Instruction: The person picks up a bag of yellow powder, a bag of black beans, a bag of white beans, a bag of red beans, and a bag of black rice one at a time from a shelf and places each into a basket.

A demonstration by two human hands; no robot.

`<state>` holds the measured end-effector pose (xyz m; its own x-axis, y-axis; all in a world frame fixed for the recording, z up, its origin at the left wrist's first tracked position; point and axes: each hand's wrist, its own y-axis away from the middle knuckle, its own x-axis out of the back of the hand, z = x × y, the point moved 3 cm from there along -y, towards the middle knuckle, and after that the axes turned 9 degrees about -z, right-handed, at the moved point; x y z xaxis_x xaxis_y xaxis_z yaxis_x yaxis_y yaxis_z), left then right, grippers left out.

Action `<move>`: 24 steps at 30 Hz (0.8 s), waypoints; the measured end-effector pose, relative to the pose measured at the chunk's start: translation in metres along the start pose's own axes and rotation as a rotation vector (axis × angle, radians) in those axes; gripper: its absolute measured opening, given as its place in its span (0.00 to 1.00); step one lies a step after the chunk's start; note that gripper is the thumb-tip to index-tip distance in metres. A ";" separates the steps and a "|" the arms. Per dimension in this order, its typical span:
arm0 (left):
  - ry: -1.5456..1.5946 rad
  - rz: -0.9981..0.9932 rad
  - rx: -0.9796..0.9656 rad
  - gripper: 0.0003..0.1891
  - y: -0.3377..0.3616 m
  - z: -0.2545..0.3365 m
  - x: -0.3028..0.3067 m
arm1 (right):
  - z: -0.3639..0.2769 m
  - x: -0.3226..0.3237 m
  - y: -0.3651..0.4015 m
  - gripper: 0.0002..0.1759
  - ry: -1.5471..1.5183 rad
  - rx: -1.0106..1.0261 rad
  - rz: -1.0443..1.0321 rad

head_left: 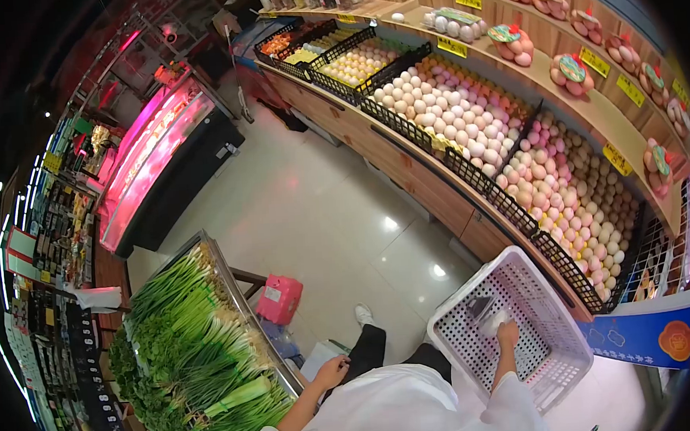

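Observation:
My right hand (508,333) reaches into a white plastic basket (569,369) with holes in its walls. Its fingers are closed at a small whitish thing (494,322), which I cannot make out, and a grey, see-through patch shows beside it. Over on the left, my left hand (335,369) hangs low by my thigh with its fingers curled in, nothing showing in them. Right behind that hand is a white box (319,359).
Black crates of eggs (449,114) line a wooden counter, with packaged eggs (512,45) on the shelf above. Green vegetables (202,335) fill a metal-edged stand at left. A pink container (279,298) is beside it on the tiled floor. A pink-lit display case (156,160) stands farther off.

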<state>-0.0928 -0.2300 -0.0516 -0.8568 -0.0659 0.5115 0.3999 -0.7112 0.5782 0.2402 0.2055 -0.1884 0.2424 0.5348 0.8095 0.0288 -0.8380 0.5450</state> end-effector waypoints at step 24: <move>0.229 -0.020 -0.781 0.38 -0.165 0.132 0.357 | -0.581 0.196 0.335 0.08 0.277 1.249 -0.136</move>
<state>-0.4217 -0.0438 0.1194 -0.9406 -0.1290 0.3141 0.1133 -0.9913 -0.0676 -0.2657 0.0922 0.2797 -0.0381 0.5023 0.8639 0.9578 -0.2281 0.1749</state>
